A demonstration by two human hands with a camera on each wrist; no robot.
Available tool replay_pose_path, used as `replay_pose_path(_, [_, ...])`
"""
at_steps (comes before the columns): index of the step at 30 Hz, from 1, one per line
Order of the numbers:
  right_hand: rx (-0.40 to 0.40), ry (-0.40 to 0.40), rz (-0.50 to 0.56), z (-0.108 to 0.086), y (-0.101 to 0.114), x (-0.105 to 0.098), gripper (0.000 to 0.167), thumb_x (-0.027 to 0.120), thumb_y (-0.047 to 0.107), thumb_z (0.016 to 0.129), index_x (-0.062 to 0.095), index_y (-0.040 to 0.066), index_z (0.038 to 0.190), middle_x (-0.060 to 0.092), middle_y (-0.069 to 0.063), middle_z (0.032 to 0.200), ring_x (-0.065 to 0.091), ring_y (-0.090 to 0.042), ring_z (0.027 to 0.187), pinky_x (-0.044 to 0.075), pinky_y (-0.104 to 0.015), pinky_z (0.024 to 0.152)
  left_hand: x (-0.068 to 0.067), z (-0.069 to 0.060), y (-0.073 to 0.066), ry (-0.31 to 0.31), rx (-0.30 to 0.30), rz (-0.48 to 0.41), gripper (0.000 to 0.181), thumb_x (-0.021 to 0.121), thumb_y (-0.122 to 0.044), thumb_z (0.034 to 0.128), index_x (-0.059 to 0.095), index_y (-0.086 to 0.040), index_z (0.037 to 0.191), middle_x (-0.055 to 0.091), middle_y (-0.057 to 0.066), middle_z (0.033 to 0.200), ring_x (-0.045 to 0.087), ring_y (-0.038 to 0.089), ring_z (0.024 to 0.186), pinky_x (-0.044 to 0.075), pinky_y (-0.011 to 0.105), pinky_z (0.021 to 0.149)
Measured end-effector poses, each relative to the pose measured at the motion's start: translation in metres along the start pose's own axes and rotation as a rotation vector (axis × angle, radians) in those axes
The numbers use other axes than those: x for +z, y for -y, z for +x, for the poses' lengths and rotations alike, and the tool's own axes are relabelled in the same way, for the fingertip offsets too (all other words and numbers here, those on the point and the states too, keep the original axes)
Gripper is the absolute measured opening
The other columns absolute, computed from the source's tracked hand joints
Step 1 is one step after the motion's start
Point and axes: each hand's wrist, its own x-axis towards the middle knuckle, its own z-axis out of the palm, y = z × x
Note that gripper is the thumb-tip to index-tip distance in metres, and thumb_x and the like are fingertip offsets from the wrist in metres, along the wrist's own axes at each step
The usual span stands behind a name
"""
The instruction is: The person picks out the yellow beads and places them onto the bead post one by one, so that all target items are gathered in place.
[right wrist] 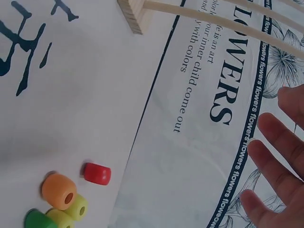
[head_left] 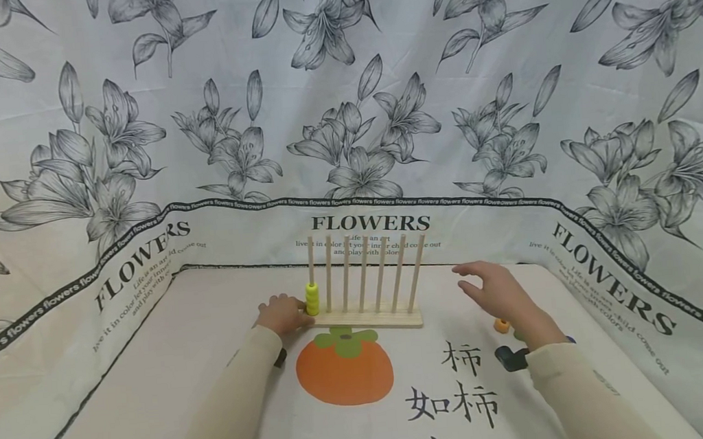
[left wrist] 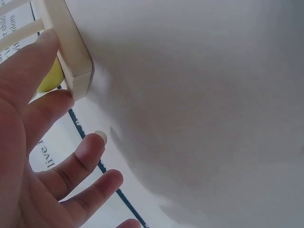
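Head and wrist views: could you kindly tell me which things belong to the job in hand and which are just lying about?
In the job:
- rack
- stacked beads
- probably the loose beads

Apparently just setting:
- persimmon print
- writing
- curtain

The stacked beads (head_left: 312, 300) are showing yellow, the rack (head_left: 368, 321) pale; at twelve o'clock, black-line flowers (head_left: 356, 167) are patterning the white curtain (head_left: 409, 49).
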Motion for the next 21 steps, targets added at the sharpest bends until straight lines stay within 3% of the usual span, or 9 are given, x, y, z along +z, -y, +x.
replay_pose_path(3, [0.053,0.027,0.014,-0.002,-0.006,-0.001,0.038,0.058,0.023,0.097,0.057,0.012,0.133,0.055,-0.017,0.136,0.068,-0.028,0.092,0.051,-0.051,0.090,0.000,0.001,0.000,0.005,-0.006,-0.010,0.047,0.067,-0.045,0.0843,0.068,-0.019,0.124,0.062,0.015,0.116,0.053,0.034,0.106,0.038,0.061,0.095])
replay_pose_path(6, [0.102,0.055,0.026,-0.005,-0.014,-0.002,0.040,0.058,0.025,0.097,0.055,0.013,0.134,0.055,-0.017,0.134,0.066,-0.016,0.070,0.053,-0.049,0.084,0.001,0.002,0.000,0.008,-0.009,-0.016,0.047,0.067,-0.045,0.0843,0.068,-0.020,0.124,0.062,0.015,0.117,0.053,0.033,0.106,0.038,0.060,0.095])
replay_pose_path(8, [0.124,0.065,0.023,-0.007,-0.020,-0.001,0.041,0.057,0.026,0.097,0.054,0.013,0.135,0.058,-0.017,0.130,0.066,-0.019,0.078,0.050,-0.052,0.089,0.002,0.003,0.001,0.010,-0.008,-0.016,0.047,0.068,-0.045,0.0842,0.068,-0.020,0.124,0.063,0.015,0.117,0.053,0.033,0.106,0.038,0.060,0.095])
replay_pose_path(10, [0.140,0.070,0.019,-0.009,-0.026,0.000,0.041,0.057,0.027,0.097,0.054,0.013,0.135,0.058,-0.017,0.131,0.065,-0.026,0.096,0.044,-0.058,0.097,0.002,0.004,0.001,0.010,-0.008,-0.013,0.047,0.068,-0.046,0.0841,0.068,-0.020,0.124,0.063,0.014,0.117,0.053,0.033,0.105,0.039,0.060,0.095])
replay_pose_path(14, [0.179,0.079,0.017,-0.011,-0.037,0.003,0.042,0.056,0.029,0.097,0.054,0.013,0.136,0.051,-0.018,0.141,0.047,-0.040,0.125,0.039,-0.061,0.102,0.001,0.003,0.000,0.010,-0.016,-0.013,0.047,0.067,-0.046,0.0844,0.068,-0.020,0.124,0.063,0.014,0.118,0.053,0.033,0.107,0.038,0.059,0.096])
replay_pose_path(21, [0.232,0.087,-0.001,-0.014,-0.055,0.006,0.044,0.057,0.028,0.096,0.053,0.012,0.136,0.051,-0.021,0.139,0.052,-0.040,0.116,0.045,-0.058,0.095,0.001,0.002,-0.001,0.018,-0.028,-0.015,0.048,0.067,-0.046,0.0848,0.067,-0.020,0.125,0.063,0.014,0.120,0.054,0.033,0.108,0.038,0.059,0.097])
